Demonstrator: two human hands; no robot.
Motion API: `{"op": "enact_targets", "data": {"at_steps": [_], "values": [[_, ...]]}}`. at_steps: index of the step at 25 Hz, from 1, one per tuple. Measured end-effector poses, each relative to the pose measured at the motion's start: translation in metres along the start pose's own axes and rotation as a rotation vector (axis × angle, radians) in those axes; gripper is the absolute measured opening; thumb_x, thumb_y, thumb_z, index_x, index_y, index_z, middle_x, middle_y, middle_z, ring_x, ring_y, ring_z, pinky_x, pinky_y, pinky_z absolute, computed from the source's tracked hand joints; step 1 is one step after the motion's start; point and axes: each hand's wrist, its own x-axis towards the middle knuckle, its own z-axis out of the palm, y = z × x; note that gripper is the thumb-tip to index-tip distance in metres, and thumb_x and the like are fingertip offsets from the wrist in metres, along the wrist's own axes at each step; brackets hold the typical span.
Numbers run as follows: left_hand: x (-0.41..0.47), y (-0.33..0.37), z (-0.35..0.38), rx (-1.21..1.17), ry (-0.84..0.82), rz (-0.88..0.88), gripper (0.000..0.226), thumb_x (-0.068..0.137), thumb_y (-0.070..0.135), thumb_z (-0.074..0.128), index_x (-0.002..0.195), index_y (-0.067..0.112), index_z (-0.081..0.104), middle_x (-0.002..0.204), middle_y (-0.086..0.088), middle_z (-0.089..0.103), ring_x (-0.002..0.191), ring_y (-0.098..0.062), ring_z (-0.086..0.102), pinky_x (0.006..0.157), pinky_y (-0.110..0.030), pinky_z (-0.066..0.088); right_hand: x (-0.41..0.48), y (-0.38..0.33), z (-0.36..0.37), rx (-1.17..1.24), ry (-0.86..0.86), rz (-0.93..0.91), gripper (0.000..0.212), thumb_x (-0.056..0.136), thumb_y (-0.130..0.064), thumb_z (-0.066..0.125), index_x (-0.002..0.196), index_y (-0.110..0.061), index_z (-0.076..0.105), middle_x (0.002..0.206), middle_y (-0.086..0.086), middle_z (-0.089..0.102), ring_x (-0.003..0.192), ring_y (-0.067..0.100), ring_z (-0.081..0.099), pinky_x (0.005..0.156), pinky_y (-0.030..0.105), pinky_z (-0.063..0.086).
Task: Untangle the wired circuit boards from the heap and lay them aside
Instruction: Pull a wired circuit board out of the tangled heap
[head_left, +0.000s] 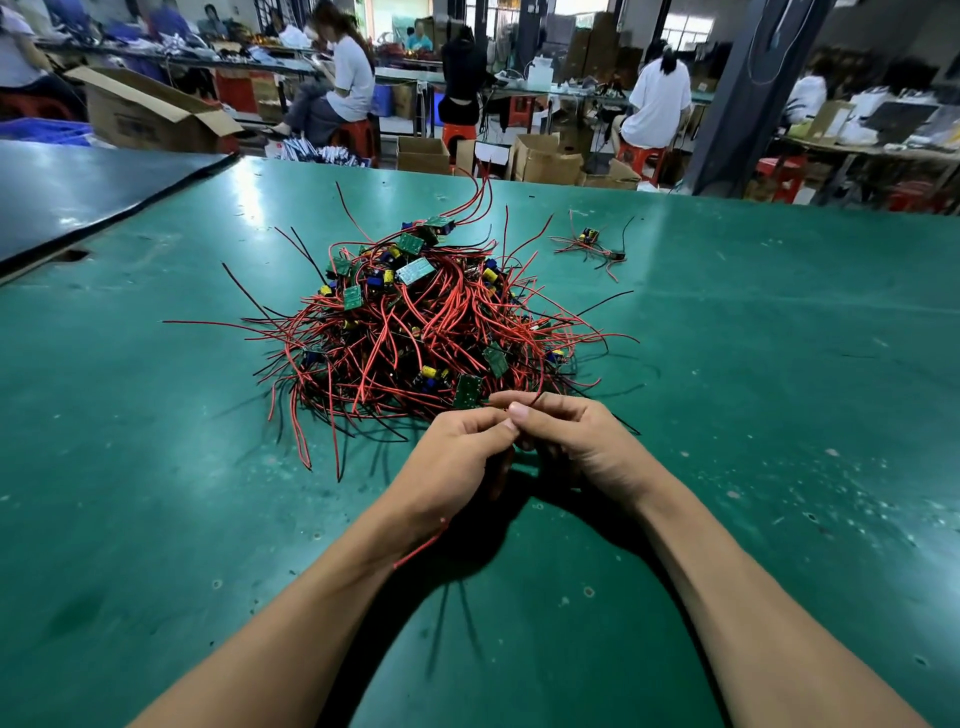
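Early stage of sorting. The heap of wired circuit boards (415, 322) sits mid-tabletop (156, 467) and is large; only a small cluster of freed boards (589, 241) lies aside, beyond it to the right. At the heap's near edge the left hand (457, 457) and right hand (576, 441) meet, each grip pinched on thin leads. One red lead (421, 546) emerges under the left wrist, its long axis running diagonally toward the person; its board is hidden.
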Motion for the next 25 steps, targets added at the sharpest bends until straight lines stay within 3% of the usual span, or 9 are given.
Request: {"op": "enact_targets", "data": {"at_steps": [3, 5, 10, 14, 18, 22, 25], "values": [[0.000, 0.001, 0.001, 0.005, -0.036, -0.006, 0.037, 0.097, 0.011, 0.052, 0.064, 0.015, 0.070, 0.051, -0.009, 0.050, 0.037, -0.014, 0.040, 0.039, -0.018, 0.029, -0.004, -0.005, -0.007, -0.070, -0.041, 0.052, 0.032, 0.083, -0.029, 0.077, 0.112, -0.016, 0.077, 0.082, 0.003, 0.065, 0.069, 0.014, 0.047, 0.062, 0.029, 0.021], [0.001, 0.001, 0.004, 0.056, -0.038, -0.010, 0.036, 0.098, 0.014, 0.052, 0.067, 0.015, 0.070, 0.044, -0.003, 0.048, 0.034, -0.012, 0.040, 0.038, -0.017, 0.030, -0.007, -0.003, -0.009, -0.022, -0.037, 0.027, 0.029, 0.085, -0.027, 0.074, 0.111, -0.015, 0.077, 0.081, 0.001, 0.067, 0.062, 0.006, 0.053, 0.055, 0.017, 0.035], [0.004, 0.001, 0.008, 0.157, 0.027, 0.043, 0.031, 0.099, 0.017, 0.052, 0.072, 0.014, 0.066, 0.047, -0.004, 0.042, 0.040, -0.018, 0.037, 0.042, -0.024, 0.025, -0.005, 0.007, -0.001, -0.055, 0.164, -0.160, 0.022, 0.083, -0.033, 0.072, 0.092, -0.014, 0.079, 0.061, -0.002, 0.057, 0.039, 0.003, 0.035, 0.036, 0.014, 0.027], [0.006, -0.002, 0.013, 0.273, 0.058, 0.106, 0.029, 0.098, 0.020, 0.055, 0.072, 0.012, 0.067, 0.048, 0.002, 0.043, 0.044, -0.017, 0.036, 0.052, -0.030, 0.027, -0.003, 0.005, -0.003, -0.198, 0.329, -0.244, 0.027, 0.093, -0.034, 0.070, 0.082, -0.010, 0.076, 0.051, -0.005, 0.054, 0.037, 0.003, 0.037, 0.037, 0.014, 0.028], [0.005, -0.003, 0.014, 0.325, 0.044, 0.116, 0.028, 0.098, 0.023, 0.056, 0.074, 0.013, 0.068, 0.048, 0.003, 0.041, 0.045, -0.016, 0.034, 0.052, -0.030, 0.027, 0.001, 0.002, -0.008, -0.348, 0.548, -0.309, 0.032, 0.089, -0.037, 0.075, 0.077, -0.007, 0.070, 0.042, -0.011, 0.038, 0.038, 0.007, 0.026, 0.038, 0.017, 0.023], [0.003, 0.000, 0.015, 0.301, 0.007, 0.107, 0.029, 0.098, 0.021, 0.056, 0.072, 0.015, 0.067, 0.050, 0.001, 0.039, 0.048, -0.017, 0.033, 0.051, -0.031, 0.026, 0.003, 0.000, -0.009, -0.171, 0.623, -0.357, 0.023, 0.083, -0.022, 0.082, 0.065, -0.020, 0.068, 0.048, -0.015, 0.050, 0.040, 0.000, 0.037, 0.042, 0.011, 0.030], [0.002, 0.001, 0.015, 0.292, -0.005, 0.091, 0.029, 0.098, 0.021, 0.056, 0.073, 0.012, 0.068, 0.050, 0.003, 0.041, 0.046, -0.017, 0.035, 0.049, -0.029, 0.028, 0.001, -0.002, -0.007, -0.024, 0.605, -0.328, 0.028, 0.079, -0.020, 0.084, 0.058, -0.024, 0.066, 0.047, -0.010, 0.046, 0.037, 0.004, 0.032, 0.037, 0.017, 0.026]]}}
